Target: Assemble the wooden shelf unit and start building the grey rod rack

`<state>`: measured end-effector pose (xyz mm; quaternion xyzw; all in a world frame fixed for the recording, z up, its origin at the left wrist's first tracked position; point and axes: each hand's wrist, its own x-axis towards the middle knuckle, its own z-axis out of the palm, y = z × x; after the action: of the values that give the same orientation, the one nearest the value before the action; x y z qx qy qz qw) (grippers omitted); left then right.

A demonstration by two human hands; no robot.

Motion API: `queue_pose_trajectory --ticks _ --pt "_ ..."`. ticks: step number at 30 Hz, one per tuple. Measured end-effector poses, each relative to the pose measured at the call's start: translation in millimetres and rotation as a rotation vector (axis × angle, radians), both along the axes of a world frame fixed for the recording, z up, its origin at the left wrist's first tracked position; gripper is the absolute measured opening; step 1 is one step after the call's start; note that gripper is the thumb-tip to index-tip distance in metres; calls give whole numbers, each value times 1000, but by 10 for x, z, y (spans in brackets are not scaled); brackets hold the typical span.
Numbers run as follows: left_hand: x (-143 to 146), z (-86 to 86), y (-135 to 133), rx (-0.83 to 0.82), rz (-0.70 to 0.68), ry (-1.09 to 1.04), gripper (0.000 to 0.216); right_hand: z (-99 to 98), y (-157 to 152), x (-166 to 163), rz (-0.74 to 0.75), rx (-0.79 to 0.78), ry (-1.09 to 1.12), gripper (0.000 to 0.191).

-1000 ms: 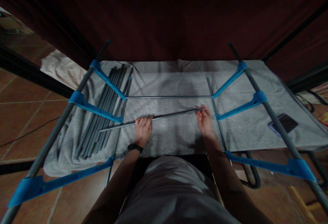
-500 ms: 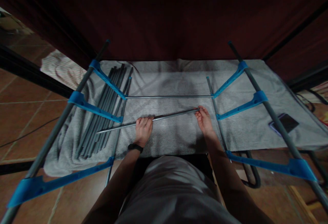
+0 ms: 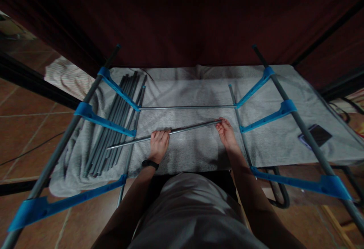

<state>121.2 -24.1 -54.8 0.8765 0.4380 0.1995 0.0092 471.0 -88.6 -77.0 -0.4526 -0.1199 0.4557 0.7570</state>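
Observation:
A thin grey metal tube lies slantwise in both hands, its left end lower and over the loose tubes. My left hand is wrapped round it near the middle. At its right end my right hand pinches the tip between thumb and fingers. Two side frames of grey poles with blue plastic brackets stand left and right; the left bracket and right bracket flank my hands. Beyond the held tube, a crossbar joins the two frames.
Several loose grey tubes lie in a bundle on the left of the grey blanket. A dark phone-like object rests at the right, behind a pole. A dark red curtain hangs at the back. Tiled floor shows at left.

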Motion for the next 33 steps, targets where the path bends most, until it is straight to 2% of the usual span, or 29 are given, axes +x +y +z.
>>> queue_pose_trajectory --ticks 9,16,24,33 --pt "-8 -19 5 10 -6 1 35 22 -16 2 67 -33 15 15" --pt "-1 -15 7 -7 -8 -18 34 13 16 -9 -31 -30 27 11" --pt "-7 6 -8 -2 -2 -13 33 10 17 -31 -127 36 54 19" --pt "-22 1 -37 25 -6 -18 33 62 23 -39 -48 -4 71 12"
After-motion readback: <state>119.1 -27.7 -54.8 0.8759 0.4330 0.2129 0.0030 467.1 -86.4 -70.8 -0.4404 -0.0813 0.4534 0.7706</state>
